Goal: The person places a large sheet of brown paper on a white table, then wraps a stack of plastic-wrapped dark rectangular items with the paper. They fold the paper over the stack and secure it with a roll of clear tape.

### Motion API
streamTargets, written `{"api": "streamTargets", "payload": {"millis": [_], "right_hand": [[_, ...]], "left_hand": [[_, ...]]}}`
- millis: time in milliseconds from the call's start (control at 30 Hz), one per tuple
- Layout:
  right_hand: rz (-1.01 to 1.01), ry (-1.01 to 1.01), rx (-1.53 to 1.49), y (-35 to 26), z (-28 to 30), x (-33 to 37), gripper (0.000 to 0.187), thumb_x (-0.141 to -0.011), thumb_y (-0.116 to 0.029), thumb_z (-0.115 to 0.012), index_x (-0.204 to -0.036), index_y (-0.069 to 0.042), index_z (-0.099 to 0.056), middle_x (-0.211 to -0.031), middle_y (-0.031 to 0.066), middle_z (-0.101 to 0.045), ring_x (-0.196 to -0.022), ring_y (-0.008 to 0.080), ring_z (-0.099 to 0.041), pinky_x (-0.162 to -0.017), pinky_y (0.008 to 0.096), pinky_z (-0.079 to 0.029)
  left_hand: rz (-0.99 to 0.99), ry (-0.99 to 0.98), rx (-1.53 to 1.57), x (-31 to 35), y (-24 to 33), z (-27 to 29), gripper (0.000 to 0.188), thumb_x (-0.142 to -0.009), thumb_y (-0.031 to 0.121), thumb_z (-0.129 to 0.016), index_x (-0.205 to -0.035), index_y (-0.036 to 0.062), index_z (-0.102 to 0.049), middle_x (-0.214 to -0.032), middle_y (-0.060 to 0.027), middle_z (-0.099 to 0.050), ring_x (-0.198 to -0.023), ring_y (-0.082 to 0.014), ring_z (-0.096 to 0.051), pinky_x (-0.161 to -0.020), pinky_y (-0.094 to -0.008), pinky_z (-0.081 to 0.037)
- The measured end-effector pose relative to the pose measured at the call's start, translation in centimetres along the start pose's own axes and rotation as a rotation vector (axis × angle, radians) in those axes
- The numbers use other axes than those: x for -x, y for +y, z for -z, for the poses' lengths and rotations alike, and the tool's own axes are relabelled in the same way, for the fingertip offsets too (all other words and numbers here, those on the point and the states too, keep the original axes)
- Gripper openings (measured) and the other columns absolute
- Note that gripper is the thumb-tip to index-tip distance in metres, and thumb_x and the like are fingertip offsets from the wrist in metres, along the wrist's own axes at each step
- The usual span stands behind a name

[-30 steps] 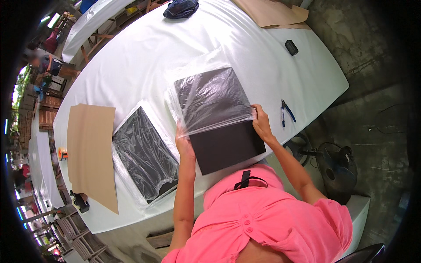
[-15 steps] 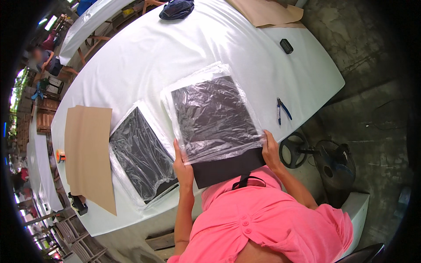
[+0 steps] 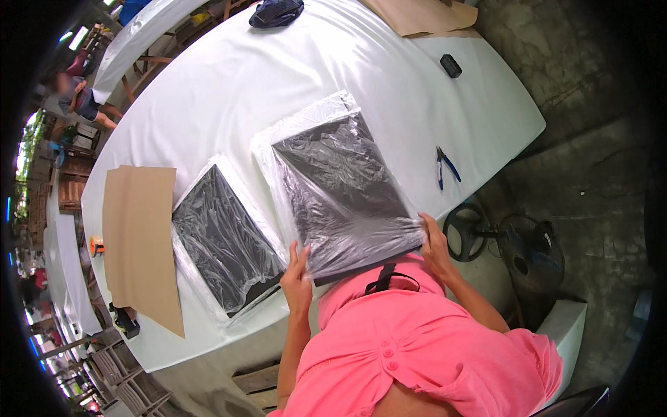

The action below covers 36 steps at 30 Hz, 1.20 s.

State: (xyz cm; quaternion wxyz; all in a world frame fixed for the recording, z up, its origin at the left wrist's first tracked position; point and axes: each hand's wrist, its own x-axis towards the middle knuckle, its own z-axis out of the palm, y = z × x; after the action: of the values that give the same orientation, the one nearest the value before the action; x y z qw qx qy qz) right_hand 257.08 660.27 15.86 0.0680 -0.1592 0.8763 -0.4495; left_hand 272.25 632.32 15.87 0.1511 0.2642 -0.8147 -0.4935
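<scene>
At the table's near edge, a flat black panel [image 3: 340, 163] lies inside a clear plastic bag [image 3: 330, 251]. The bag covers almost all of it; only a thin dark strip shows at the near end. Pinched at the bag's near left corner is my left hand [image 3: 297, 279], its fingers closed on the film. My right hand [image 3: 435, 244] grips the near right corner the same way. To the left lies a second black panel [image 3: 222, 240], also wrapped in clear plastic, with a bare dark corner at its near end.
Brown cardboard [image 3: 142, 243] lies on the left of the white-covered table [image 3: 187, 146], near an orange tape roll [image 3: 96, 245]. Blue-handled cutters [image 3: 447, 169] and a small black object [image 3: 451, 66] are on the right. A fan [image 3: 531, 254] stands beyond the right edge.
Both hands have moved toward me and slightly right, drawing the bag's near edge down over the black panel. The wide bare black strip has shrunk to a thin one.
</scene>
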Motion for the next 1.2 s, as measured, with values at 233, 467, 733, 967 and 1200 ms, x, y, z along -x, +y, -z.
{"api": "streamTargets", "payload": {"millis": [233,467,733,967,1200], "right_hand": [[-0.088,-0.371,-0.052,2.2,2.1,1.7,0.047,-0.079,0.011,-0.045,-0.125,-0.002,-0.045,-0.109,0.0203,-0.057,-0.098,0.0313,-0.058,-0.086,0.0356,-0.044],[-0.153,-0.549,-0.212,-0.8,3.1,-3.9,0.03,-0.084,0.004,-0.046,-0.112,-0.003,-0.056,-0.09,0.0106,-0.058,-0.079,0.0143,-0.055,-0.072,0.0281,-0.044],[0.049,-0.097,-0.176,1.2,-2.4,-8.0,0.018,-0.085,0.002,-0.049,-0.098,0.002,-0.062,-0.086,0.013,-0.059,-0.072,0.0199,-0.059,-0.065,0.0313,-0.046],[0.154,-0.034,-0.057,2.5,-4.0,-9.3,0.012,-0.08,0.003,-0.055,-0.09,0.003,-0.062,-0.088,0.0141,-0.061,-0.07,0.0227,-0.063,-0.063,0.0377,-0.049],[0.004,-0.323,-0.202,3.9,-0.2,-8.9,0.015,-0.073,-0.004,-0.067,-0.086,0.002,-0.065,-0.078,0.0123,-0.065,-0.067,0.02,-0.062,-0.063,0.0307,-0.049]], "left_hand": [[-0.078,-0.14,-0.035,4.7,-1.3,1.4,0.057,-0.071,-0.017,-0.045,-0.115,0.0134,-0.065,-0.129,-0.0092,-0.054,-0.103,-0.02,-0.064,-0.073,-0.0202,-0.045],[-0.167,-0.185,-0.045,1.0,-1.2,2.3,0.06,-0.071,-0.017,-0.044,-0.118,0.015,-0.063,-0.127,-0.0092,-0.055,-0.098,-0.0146,-0.065,-0.066,-0.0196,-0.043],[-0.09,-0.232,-0.165,-2.6,-3.3,1.0,0.056,-0.076,-0.017,-0.043,-0.12,0.0127,-0.061,-0.133,-0.0119,-0.05,-0.121,-0.0218,-0.051,-0.084,-0.0241,-0.044],[-0.332,-0.158,-0.574,-1.8,-3.8,0.5,0.053,-0.081,0.004,-0.059,-0.131,0.0178,-0.051,-0.145,-0.011,-0.035,-0.135,-0.0401,-0.025,-0.104,-0.0476,-0.032],[-0.551,-0.43,-0.732,-3.7,2.4,-7.5,0.08,-0.073,0.034,-0.074,-0.142,0.0205,-0.036,-0.152,-0.0107,-0.019,-0.14,-0.0388,-0.009,-0.108,-0.0574,-0.014]]}}
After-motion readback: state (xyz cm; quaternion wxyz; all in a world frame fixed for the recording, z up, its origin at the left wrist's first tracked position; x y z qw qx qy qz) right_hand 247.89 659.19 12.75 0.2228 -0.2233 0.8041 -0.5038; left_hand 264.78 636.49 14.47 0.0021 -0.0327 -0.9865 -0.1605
